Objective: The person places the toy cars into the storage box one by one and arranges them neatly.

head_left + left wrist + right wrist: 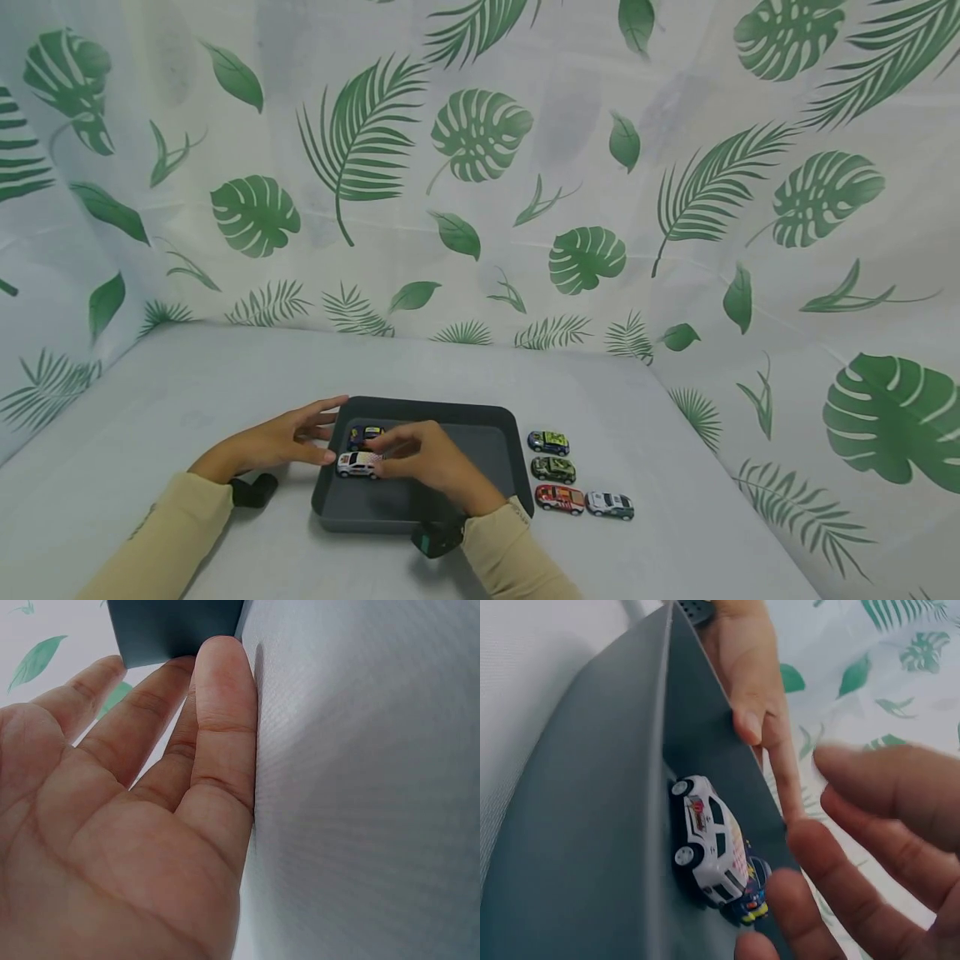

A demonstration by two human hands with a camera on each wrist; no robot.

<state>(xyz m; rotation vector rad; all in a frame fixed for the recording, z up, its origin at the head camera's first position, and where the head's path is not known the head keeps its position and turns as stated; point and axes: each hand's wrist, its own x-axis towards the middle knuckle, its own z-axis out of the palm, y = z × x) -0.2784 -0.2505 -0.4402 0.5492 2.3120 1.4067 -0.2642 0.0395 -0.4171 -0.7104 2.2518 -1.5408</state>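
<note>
A dark grey tray [480, 450] lies on the table. On its floor at the left stands a white toy car [357, 464] with red markings, beside a dark blue toy car [366, 437] with yellow trim. My right hand [427, 462] hovers over the tray, thumb and fingers spread at the white car's rear. In the right wrist view a gap shows between these fingers [829, 877] and the white car, which rests on its wheels. My left hand [277, 437] is at the tray's left side, fingers extended against the outer wall, thumb at the rim.
Right of the tray stand several more toy cars: a blue and yellow-green one [548, 442], a green camouflage one [553, 469], a red one [559, 498] and a white one [610, 504]. A leaf-printed curtain [480, 275] encloses the white table [247, 367].
</note>
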